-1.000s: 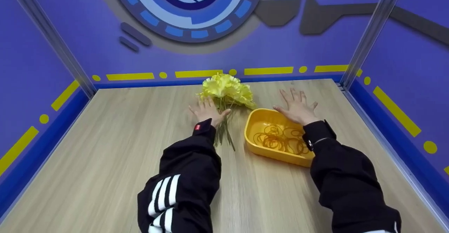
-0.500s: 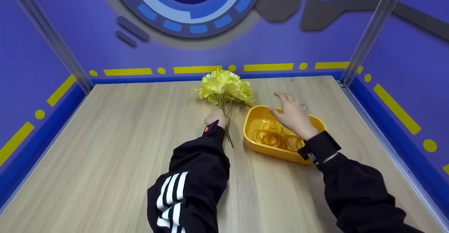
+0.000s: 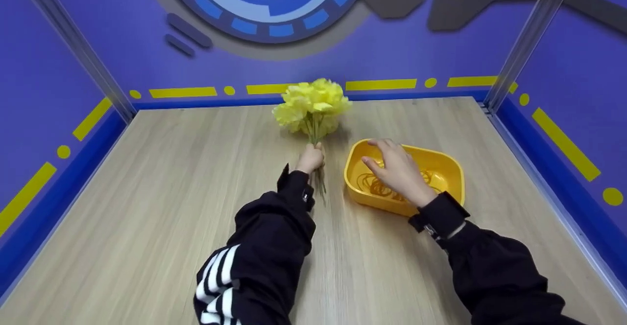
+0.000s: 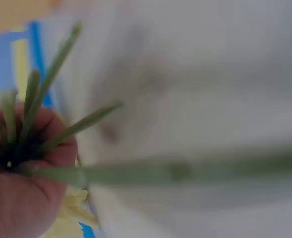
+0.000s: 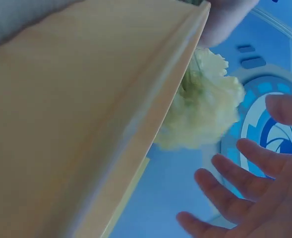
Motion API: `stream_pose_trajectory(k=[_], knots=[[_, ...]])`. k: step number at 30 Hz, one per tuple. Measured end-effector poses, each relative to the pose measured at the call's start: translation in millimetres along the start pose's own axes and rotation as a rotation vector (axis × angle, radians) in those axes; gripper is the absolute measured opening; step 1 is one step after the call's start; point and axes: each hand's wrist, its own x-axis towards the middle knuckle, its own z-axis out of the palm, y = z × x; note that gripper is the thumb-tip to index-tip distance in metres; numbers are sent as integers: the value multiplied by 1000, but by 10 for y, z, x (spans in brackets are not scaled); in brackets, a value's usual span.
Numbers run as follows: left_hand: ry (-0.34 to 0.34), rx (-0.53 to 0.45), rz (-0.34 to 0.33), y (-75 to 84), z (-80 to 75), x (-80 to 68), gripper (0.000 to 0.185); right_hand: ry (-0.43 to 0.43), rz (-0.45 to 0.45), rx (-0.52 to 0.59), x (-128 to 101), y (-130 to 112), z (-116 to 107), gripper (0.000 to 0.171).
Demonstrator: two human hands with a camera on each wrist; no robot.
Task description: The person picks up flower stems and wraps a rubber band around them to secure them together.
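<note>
Bright, even light; blurred wrist views.

**A:** Looked like a light wood-grain table [image 3: 147, 207], boxed in by purple walls?

**B:** Yep. Had a yellow tray [image 3: 448, 168] sitting right on it, with orange rubber bands [image 3: 374, 186] piled inside.

Pale wood-grain bench [image 3: 147, 207] under me, purple walls [image 3: 441, 46] with yellow dashes, blue-white circular emblem [image 3: 267, 2] ahead

You're looking down at a pale wood-grain table [image 3: 147, 207]. Purple walls [image 3: 63, 31] with yellow dashes and a blue circular emblem [image 3: 267, 2] enclose it.
</note>
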Motion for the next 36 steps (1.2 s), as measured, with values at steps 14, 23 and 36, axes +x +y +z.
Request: stream_pose_trajectory(k=[14, 23, 36], knots=[[-64, -581, 240, 1260, -58, -1608, 40, -119, -44, 129, -8, -293, 284, 38], [-109, -575, 292, 1315, -74, -1901, 56, -169, -51, 205, -47, -402, 324, 25], [-157, -797, 137, 1301, -287, -1967, 30, -54, -146, 233, -176, -360, 442, 16]])
